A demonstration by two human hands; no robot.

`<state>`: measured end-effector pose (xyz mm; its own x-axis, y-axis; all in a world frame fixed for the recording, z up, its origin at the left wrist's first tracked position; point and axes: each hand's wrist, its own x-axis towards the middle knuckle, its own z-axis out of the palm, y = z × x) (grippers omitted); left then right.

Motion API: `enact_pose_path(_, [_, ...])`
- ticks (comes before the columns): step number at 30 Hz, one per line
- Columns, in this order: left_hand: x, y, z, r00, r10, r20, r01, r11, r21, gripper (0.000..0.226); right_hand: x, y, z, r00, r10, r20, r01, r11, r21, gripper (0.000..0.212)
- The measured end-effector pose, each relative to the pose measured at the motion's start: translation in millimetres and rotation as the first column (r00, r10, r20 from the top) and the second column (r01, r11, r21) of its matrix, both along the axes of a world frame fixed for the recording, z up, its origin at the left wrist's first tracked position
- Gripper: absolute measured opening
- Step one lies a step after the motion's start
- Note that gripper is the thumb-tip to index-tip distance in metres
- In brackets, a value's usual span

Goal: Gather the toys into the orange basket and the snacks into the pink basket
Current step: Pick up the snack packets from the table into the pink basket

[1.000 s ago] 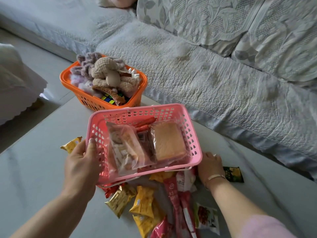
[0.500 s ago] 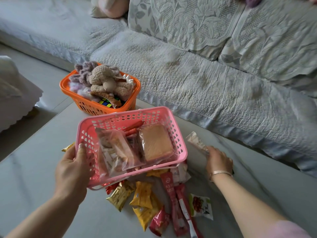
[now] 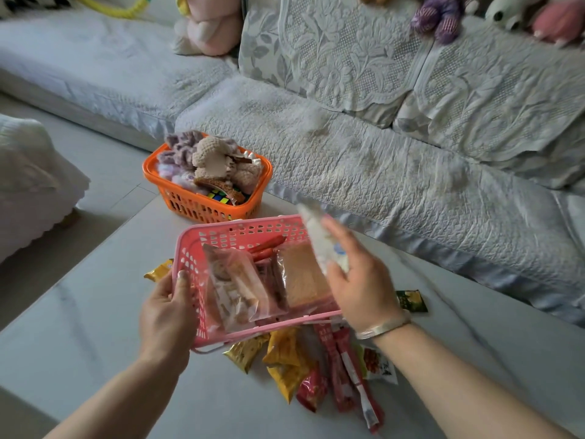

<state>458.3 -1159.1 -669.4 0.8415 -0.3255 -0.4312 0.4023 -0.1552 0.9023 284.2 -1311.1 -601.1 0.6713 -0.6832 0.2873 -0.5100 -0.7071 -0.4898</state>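
Pink basket [image 3: 193,248] of snacks gripped by left hand [image 3: 167,312]; right hand [image 3: 361,280] holds white packet [image 3: 319,239].

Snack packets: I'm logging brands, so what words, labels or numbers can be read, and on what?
None can be read.
Red stick packets: white print, too blurred.
White packet in the right hand: blue mark, illegible.
Green packet: print too small.

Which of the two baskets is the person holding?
The pink basket, gripped by the left hand. The orange basket stands untouched behind it, full of toys.
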Motion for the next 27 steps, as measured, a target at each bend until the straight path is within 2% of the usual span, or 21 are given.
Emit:
enact_pose_path(2, [-3,3,0,1.0,-0.009,-0.013,0.009,1.0,-0.013,0.022,18,15,-3,0.991,0.048,-0.127,-0.049,0.999,0.001,0.061])
enact_pose_path(5, [-3,9,-1,1.0,-0.007,-0.015,0.007,1.0,-0.004,0.021,41,31,-18,0.965,0.036,-0.261,-0.012,0.995,0.094,0.055])
enact_pose_path(7, [-4,13,-1,1.0,0.002,-0.013,-0.002,1.0,0.002,0.022,57,43,-29,0.882,0.066,-0.466,0.021,0.984,0.179,0.054])
enact_pose_path(9, [-5,16,0,1.0,-0.007,-0.017,0.007,1.0,0.0,0.023,69,56,-40,0.766,0.147,-0.625,0.026,0.965,0.259,0.065])
enact_pose_path(11, [-5,20,-2,1.0,-0.015,-0.008,0.015,1.0,-0.002,0.022,78,65,-48,0.705,0.185,-0.684,0.027,0.958,0.287,0.071])
enact_pose_path(13, [-5,24,-5,1.0,-0.017,-0.005,0.017,1.0,-0.001,0.022,81,69,-51,0.683,0.185,-0.707,0.032,0.959,0.281,0.071])
enact_pose_path(15, [-3,28,-9,1.0,-0.015,-0.008,0.016,1.0,0.008,0.023,79,73,-48,0.712,0.183,-0.678,0.02,0.96,0.281,0.069])
enact_pose_path(17, [1,32,-10,1.0,-0.023,-0.014,0.023,1.0,0.015,0.023,71,76,-44,0.819,0.155,-0.552,-0.011,0.967,0.255,0.064])
enact_pose_path(20, [7,36,-9,1.0,-0.012,-0.005,0.012,0.999,0.044,0.024,49,66,-39,0.988,-0.018,-0.154,0.019,1.0,0.003,0.056])
enact_pose_path(21, [9,37,-7,1.0,-0.003,0.006,0.002,0.999,0.048,0.024,38,56,-41,0.995,-0.101,-0.003,0.1,0.991,-0.088,0.053])
enact_pose_path(23, [14,38,-4,1.0,0.007,0.019,-0.008,0.997,0.075,0.026,11,33,-56,0.929,-0.308,0.204,0.341,0.929,-0.147,0.049])
enact_pose_path(24, [17,38,-2,1.0,0.013,0.023,-0.015,0.996,0.084,0.027,-4,24,-66,0.884,-0.409,0.224,0.44,0.891,-0.111,0.047])
enact_pose_path(25, [19,39,-1,0.999,0.023,0.023,-0.025,0.996,0.084,0.027,-17,18,-79,0.847,-0.502,0.178,0.518,0.853,-0.062,0.047])
enact_pose_path(27, [23,38,-1,0.999,0.031,0.018,-0.032,0.996,0.079,0.027,-37,17,-108,0.816,-0.572,-0.078,0.574,0.819,0.001,0.053])
